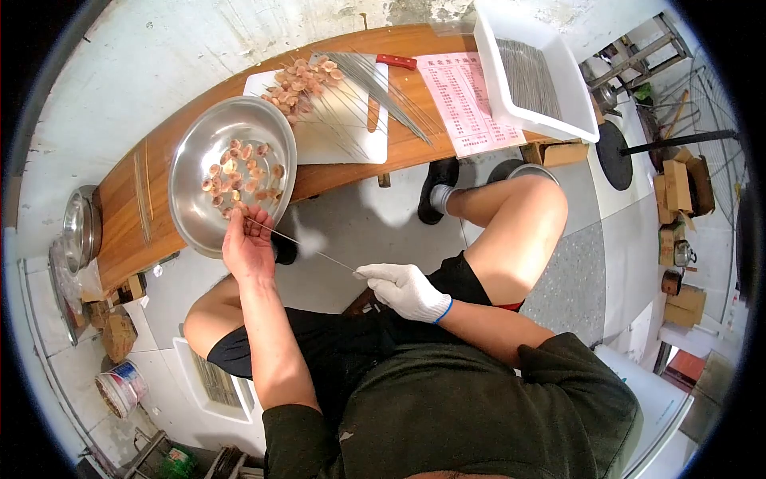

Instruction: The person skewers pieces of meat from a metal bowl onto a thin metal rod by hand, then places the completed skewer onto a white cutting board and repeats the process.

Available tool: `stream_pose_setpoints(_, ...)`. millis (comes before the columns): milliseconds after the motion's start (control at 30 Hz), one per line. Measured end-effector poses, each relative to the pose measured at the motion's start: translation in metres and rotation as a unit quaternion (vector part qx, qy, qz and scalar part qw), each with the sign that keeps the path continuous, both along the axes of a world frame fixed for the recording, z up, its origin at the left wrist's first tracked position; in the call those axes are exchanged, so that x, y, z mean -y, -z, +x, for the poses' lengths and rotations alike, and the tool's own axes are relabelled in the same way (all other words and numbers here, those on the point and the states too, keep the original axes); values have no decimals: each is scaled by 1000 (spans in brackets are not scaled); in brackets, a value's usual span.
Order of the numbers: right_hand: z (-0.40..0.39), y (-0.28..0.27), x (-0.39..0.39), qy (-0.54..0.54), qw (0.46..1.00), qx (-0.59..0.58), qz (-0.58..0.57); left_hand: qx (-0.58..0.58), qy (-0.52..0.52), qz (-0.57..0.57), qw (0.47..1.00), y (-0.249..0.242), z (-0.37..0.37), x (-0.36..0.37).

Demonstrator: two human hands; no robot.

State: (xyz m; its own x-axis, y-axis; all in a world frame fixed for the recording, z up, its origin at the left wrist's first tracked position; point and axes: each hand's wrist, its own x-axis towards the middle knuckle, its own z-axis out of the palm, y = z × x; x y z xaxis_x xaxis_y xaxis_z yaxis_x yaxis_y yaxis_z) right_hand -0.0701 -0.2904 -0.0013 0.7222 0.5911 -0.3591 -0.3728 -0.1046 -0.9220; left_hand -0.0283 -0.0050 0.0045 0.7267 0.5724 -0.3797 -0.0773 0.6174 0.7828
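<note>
My left hand point(251, 243), bare and palm up, is over the near rim of a steel bowl point(187, 172), fingers closed on a small brown slice at one end of a thin skewer point(317, 251). That skewer runs down to my right hand point(403, 290), in a white glove, which pinches its other end above my lap. Inside the bowl lie several round, brown-edged slices point(231, 169). Behind it, a white cutting board point(351, 144) bears a pile of similar slices point(303, 84) and many loose thin skewers point(379, 92).
On the wooden table point(175, 132) are a red-handled knife point(396, 61), a pink printed sheet point(459, 104) and a white tray of skewers point(531, 80). Steel bowls point(80, 231) stand at the left end. A white bin point(219, 383) sits on the floor.
</note>
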Motion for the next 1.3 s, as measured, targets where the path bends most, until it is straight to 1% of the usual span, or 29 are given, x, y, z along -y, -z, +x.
stream_pose_setpoints(33,1,-2,0,5,1000,-31,4,0,-1,-2,1000,0,1,1)
stream_pose_setpoints(233,0,1,-1,20,998,-57,17,8,2,-5,1000,4,1,5)
stream_pose_setpoints(333,0,2,-1,16,999,-32,8,4,2,-9,1000,5,0,8)
stream_pose_setpoints(467,1,-1,-3,17,999,-39,1,-1,5,-19,1000,8,0,13)
stream_pose_setpoints(533,1,-3,-4,23,999,-48,11,2,12,-15,1000,10,1,17)
stream_pose_setpoints(633,6,-7,-4,8,999,-34,-11,-12,35,5,999,16,1,26)
stream_pose_setpoints(733,8,-8,-10,33,999,4,7,-30,65,1,997,15,1,43)
stream_pose_setpoints(800,10,-7,-12,44,998,-43,16,-51,77,-3,996,14,1,54)
stream_pose_setpoints(867,15,-7,-13,60,995,-70,26,-70,98,14,993,14,3,61)
stream_pose_setpoints(933,21,-11,-12,84,993,-79,35,-81,112,36,990,0,9,68)
stream_pose_setpoints(1000,29,-9,-6,87,993,-70,31,-115,108,120,980,-9,19,49)
stream_pose_setpoints(1033,34,-14,-2,91,993,-72,31,-130,107,163,972,-10,26,33)
stream_pose_setpoints(1067,38,-16,1,96,992,-75,31,-124,44,222,966,-9,30,12)
stream_pose_setpoints(1100,38,-6,5,100,993,-53,37,-131,37,263,955,0,36,-23)
stream_pose_setpoints(1133,39,-6,7,110,991,-68,41,-124,4,272,954,7,43,-46)
stream_pose_setpoints(1200,41,-6,9,128,986,-97,51,-230,135,363,893,9,54,-74)
stream_pose_setpoints(1233,41,-3,8,140,979,-127,76,-275,196,390,857,14,61,-77)
stream_pose_setpoints(1300,42,-4,5,141,976,-147,84,-358,316,436,763,31,73,-78)
